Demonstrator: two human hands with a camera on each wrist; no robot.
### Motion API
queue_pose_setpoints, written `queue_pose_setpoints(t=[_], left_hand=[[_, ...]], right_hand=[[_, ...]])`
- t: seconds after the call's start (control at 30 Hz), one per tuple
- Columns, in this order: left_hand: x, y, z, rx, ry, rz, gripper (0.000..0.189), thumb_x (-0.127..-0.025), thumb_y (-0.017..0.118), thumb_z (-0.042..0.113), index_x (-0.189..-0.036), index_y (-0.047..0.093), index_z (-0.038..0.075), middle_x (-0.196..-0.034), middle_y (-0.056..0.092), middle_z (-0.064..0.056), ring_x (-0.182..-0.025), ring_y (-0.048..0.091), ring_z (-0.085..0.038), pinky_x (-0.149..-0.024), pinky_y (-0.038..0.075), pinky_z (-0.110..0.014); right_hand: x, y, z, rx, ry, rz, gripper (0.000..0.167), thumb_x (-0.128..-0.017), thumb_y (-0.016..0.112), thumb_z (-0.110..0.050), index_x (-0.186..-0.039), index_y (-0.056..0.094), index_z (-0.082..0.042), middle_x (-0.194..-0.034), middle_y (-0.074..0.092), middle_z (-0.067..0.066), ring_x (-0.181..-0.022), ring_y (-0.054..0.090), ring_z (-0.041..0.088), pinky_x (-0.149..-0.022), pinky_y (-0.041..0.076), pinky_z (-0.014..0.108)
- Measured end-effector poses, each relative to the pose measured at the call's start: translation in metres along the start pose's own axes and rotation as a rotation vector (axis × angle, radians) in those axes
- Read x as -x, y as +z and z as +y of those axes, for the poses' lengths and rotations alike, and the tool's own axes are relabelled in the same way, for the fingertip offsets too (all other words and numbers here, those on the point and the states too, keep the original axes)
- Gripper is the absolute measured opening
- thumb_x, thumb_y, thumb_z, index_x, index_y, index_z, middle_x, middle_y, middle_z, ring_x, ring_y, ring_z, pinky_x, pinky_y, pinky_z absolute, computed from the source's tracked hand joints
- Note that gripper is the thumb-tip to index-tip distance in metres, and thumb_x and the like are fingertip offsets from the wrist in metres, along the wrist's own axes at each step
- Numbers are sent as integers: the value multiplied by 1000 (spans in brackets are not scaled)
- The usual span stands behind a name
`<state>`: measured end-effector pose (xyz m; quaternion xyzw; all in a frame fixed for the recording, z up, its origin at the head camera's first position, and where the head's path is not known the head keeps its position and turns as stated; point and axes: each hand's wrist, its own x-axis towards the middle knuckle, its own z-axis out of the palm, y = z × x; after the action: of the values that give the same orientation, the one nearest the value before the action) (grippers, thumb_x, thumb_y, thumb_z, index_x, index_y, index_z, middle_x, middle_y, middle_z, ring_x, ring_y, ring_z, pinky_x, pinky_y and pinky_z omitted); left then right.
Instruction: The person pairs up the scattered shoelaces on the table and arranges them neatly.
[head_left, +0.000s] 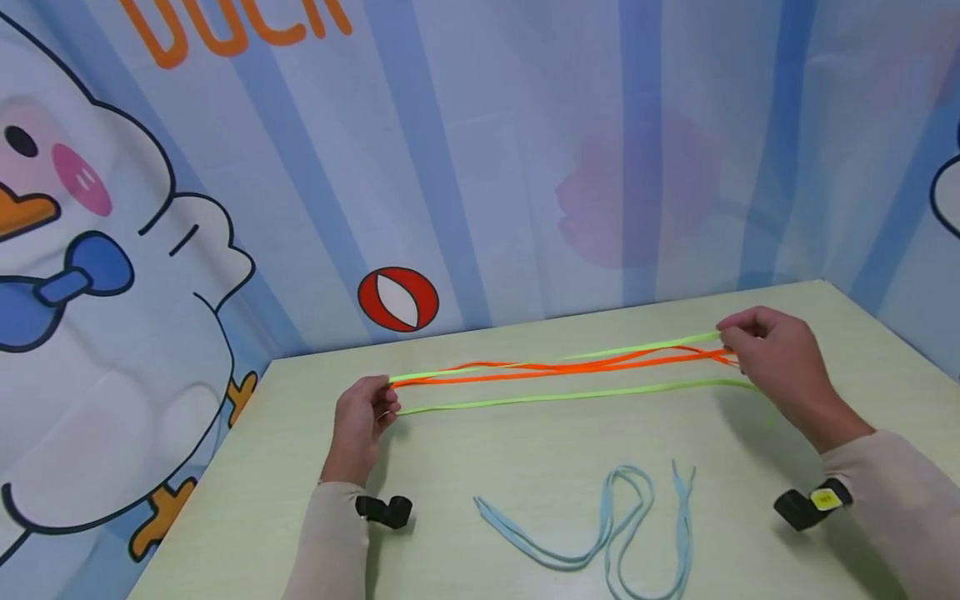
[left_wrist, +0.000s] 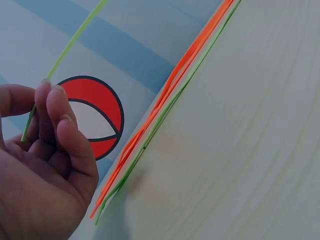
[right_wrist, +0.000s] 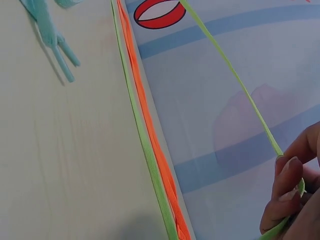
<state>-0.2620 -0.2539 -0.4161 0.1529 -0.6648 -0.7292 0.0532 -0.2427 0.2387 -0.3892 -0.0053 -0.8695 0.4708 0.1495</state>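
Between my two hands a yellow-green shoelace (head_left: pixel 645 347) stretches in the air. My left hand (head_left: pixel 358 427) pinches it close to one end, and the short tip pokes out below the fingers in the left wrist view. At the other side my right hand (head_left: pixel 783 360) pinches the lace (right_wrist: pixel 240 82), with more of it emerging under the fingers in the right wrist view. Beneath the raised lace, orange laces (left_wrist: pixel 165 95) lie lengthwise on the table beside another green strand (head_left: pixel 570 397). Both hands hide some of the laces' ends in the head view.
Light-blue laces (head_left: pixel 558 562) lie in loose loops on the pale table (head_left: pixel 247 467), nearer to me. A printed cloth backdrop (head_left: pixel 517 167) with blue stripes and a duck figure rises behind the table's far edge. Small black devices sit on both wrists.
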Motion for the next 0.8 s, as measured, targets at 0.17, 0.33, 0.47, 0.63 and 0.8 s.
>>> queue_pose_setpoints(t=[0.17, 0.33, 0.47, 0.63, 0.8], left_hand=[[0, -2, 1, -5, -4, 5, 25, -102, 52, 26, -109, 58, 3, -85, 60, -5, -75, 58, -16, -74, 50, -27], [0, -5, 2, -22, 0, 24, 25, -102, 52, 26, -109, 58, 3, -84, 60, -4, -75, 58, -16, -74, 51, -28], [0, -7, 3, -34, -10, 39, 27, -102, 52, 25, -112, 57, 1, -82, 60, -2, -73, 57, -14, -72, 50, -26], [0, -7, 3, -54, -31, 59, 31, -101, 53, 23, -118, 56, -3, -82, 61, -2, -68, 58, -11, -67, 49, -24], [-3, -9, 3, -130, -88, 92, 35, -100, 54, 24, -124, 57, -1, -87, 63, -2, -69, 59, -11, -68, 49, -24]], right_hand=[[-2, 1, 4, 51, 10, -33, 43, -103, 46, -38, -121, 62, -2, -108, 61, 17, -79, 54, 25, -58, 47, 32], [-2, 0, 8, 96, 9, -63, 41, -102, 47, -35, -119, 63, -1, -110, 63, 18, -83, 56, 27, -61, 48, 35], [-2, -1, 10, 133, 5, -75, 40, -101, 47, -33, -117, 64, -1, -112, 63, 18, -88, 56, 30, -63, 47, 35], [-3, -2, 13, 173, -9, -75, 38, -100, 48, -31, -116, 65, 0, -112, 63, 20, -91, 56, 32, -65, 45, 35], [-4, -3, 16, 216, -37, -65, 34, -98, 50, -27, -111, 66, 0, -105, 65, 18, -86, 57, 30, -63, 44, 35]])
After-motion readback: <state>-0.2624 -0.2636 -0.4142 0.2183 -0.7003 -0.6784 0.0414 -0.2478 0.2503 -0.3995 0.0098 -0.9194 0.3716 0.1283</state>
